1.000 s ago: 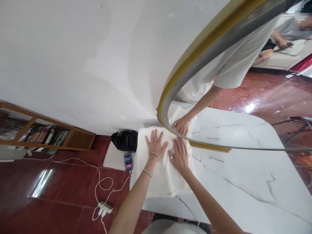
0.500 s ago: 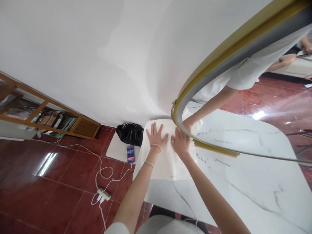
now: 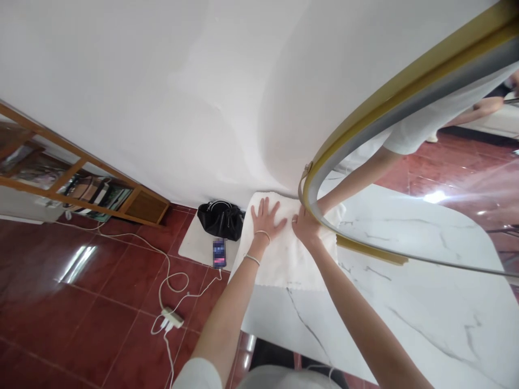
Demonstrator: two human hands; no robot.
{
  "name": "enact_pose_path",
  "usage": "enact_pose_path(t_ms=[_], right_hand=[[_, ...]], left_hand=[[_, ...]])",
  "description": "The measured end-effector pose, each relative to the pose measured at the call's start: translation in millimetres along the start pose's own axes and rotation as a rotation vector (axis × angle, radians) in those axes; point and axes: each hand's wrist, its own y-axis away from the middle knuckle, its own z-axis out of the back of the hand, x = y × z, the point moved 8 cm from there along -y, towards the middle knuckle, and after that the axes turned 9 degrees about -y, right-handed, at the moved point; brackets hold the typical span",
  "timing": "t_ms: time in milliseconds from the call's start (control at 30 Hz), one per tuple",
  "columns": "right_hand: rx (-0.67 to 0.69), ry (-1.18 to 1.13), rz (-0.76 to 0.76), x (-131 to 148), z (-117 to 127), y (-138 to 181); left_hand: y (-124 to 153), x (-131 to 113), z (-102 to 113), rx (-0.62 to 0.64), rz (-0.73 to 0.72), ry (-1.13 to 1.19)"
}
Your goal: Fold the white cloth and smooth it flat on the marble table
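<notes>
A white towel [image 3: 284, 254] lies on the far left corner of a white marble table [image 3: 405, 302], up against the wall. My left hand [image 3: 266, 218] rests flat on it with fingers spread, bracelets on the wrist. My right hand [image 3: 305, 226] presses on the towel just to the right, fingers together, touching the gold frame of a large mirror [image 3: 365, 124]. The mirror leans on the table and reflects my arm.
A black bag [image 3: 222, 219] and a phone [image 3: 219, 253] on a white mat sit on the red tiled floor left of the table. A power strip [image 3: 172, 319] with white cables lies nearer. A wooden shelf [image 3: 73, 183] runs along the wall.
Both hands slid away from me across the towel toward the wall and the mirror frame. The view shifted left and the towel's near edge moved farther back.
</notes>
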Motion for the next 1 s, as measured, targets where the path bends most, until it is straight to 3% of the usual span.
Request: enact_pose_path(t_ms=[133, 233, 367, 567, 733, 1000], right_hand=[[-0.041, -0.1, 0.089, 18.8, -4.0, 0.2], [-0.033, -0.185, 0.253, 44.6, -1.9, 25.9], [0.004, -0.283, 0.439, 75.8, 5.2, 81.8], [0.099, -0.253, 0.559, 92.4, 19.5, 190.7], [0.196, -0.221, 0.563, 70.7, 26.5, 255.4], [0.064, -0.099, 0.323, -16.7, 45.9, 281.7]], left_hand=[[-0.2, 23.7, 3.4, -0.006, 0.086, 0.026], [29.5, 40.2, 7.2, -0.055, 0.157, 0.035], [102.4, 51.2, 10.3, -0.077, 0.16, -0.009], [218.0, 38.8, 21.8, -0.062, 0.049, -0.146], [254.3, 18.1, 25.4, -0.076, 0.044, -0.164], [229.6, -72.9, 10.9, -0.074, -0.195, -0.082]])
